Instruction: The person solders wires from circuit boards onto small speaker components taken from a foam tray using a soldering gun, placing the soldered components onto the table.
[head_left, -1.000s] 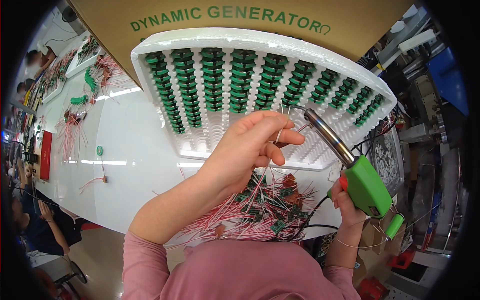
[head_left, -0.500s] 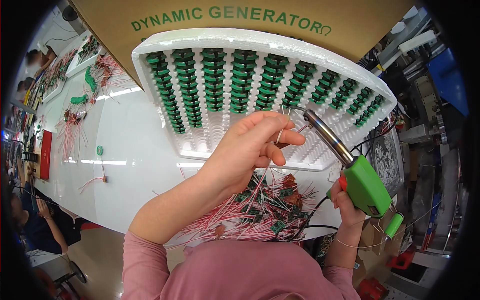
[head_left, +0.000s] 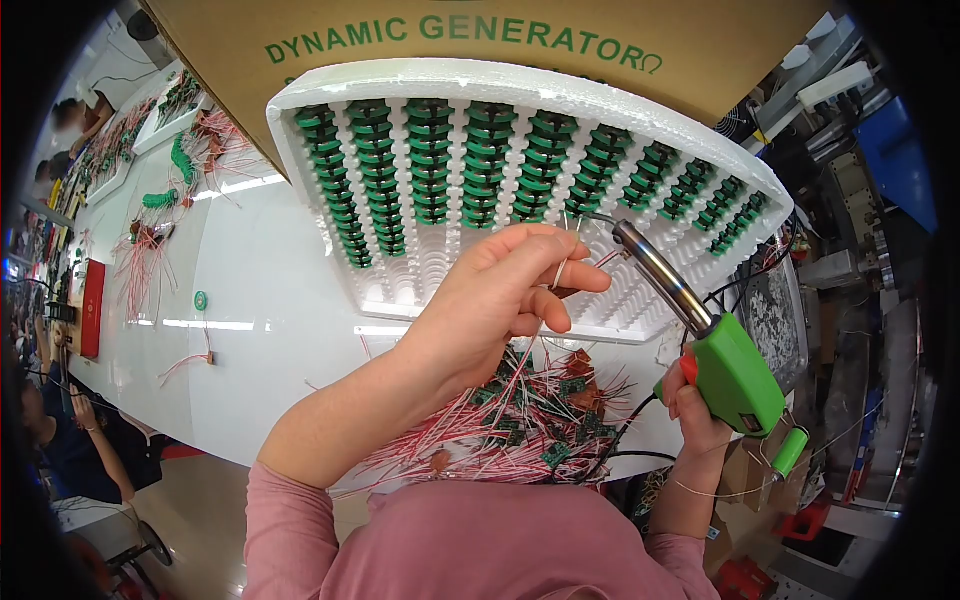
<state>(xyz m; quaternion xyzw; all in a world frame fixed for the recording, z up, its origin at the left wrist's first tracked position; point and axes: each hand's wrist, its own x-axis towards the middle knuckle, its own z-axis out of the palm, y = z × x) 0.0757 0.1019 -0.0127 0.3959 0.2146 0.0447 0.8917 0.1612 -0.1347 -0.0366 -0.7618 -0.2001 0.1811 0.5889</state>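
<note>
My right hand (head_left: 697, 415) is wrapped round the grip of a green soldering gun (head_left: 738, 375), a finger by its red trigger. Its metal barrel points up and left, and the thin bent tip (head_left: 597, 217) is close to my left fingertips. My left hand (head_left: 505, 278) is closed, pinching thin white and red wires (head_left: 562, 268); a small brownish piece shows partly between the fingers. Whether the tip touches a wire end, I cannot tell. Beneath my left forearm lies a pile of small green circuit boards with red and white wires (head_left: 520, 415).
Behind my hands a white foam tray (head_left: 470, 75) holds rows of green-and-black parts (head_left: 428, 150), leaning on a cardboard box (head_left: 220, 50). A small green spool (head_left: 201, 300) and a red box (head_left: 92, 308) are at left. Another person (head_left: 85, 430) sits at far left. Black cables run at right.
The soldering gun has shifted very slightly right and down, its tip a bit farther from my left fingers. My left hand has stayed in place.
</note>
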